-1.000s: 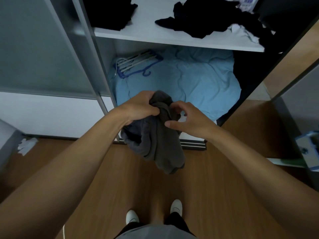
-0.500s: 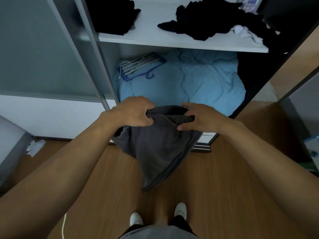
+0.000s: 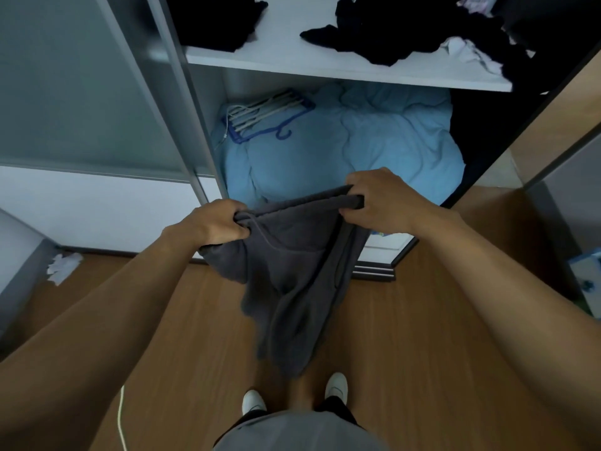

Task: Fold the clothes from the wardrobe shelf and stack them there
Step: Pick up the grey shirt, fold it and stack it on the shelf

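Left hand [image 3: 213, 222] and right hand [image 3: 379, 203] wider apart than before, fingers [image 3: 236, 232] of both curled round grey garment [image 3: 292, 281].

dark grey garment [image 3: 292, 262], held spread, hanging

Floor [image 3: 201, 385]: brown wood-grain boards. Open wardrobe [image 3: 183, 102] ahead, with a grey metal upright at the left of the opening. Beside it was a frosted grey sliding door [image 3: 81, 92] with a white panel [image 3: 97, 206] beneath. A white shelf [image 3: 292, 60] ran across the top. Below it a light blue quilt [image 3: 374, 151] filled the bottom compartment, with a bundle of hangers [image 3: 263, 115] lying on its left rear part. A dark floor track [image 3: 374, 271] ran along the front. Crumpled white paper [image 3: 63, 266] lay on the boards at left. Light was dim and cool.
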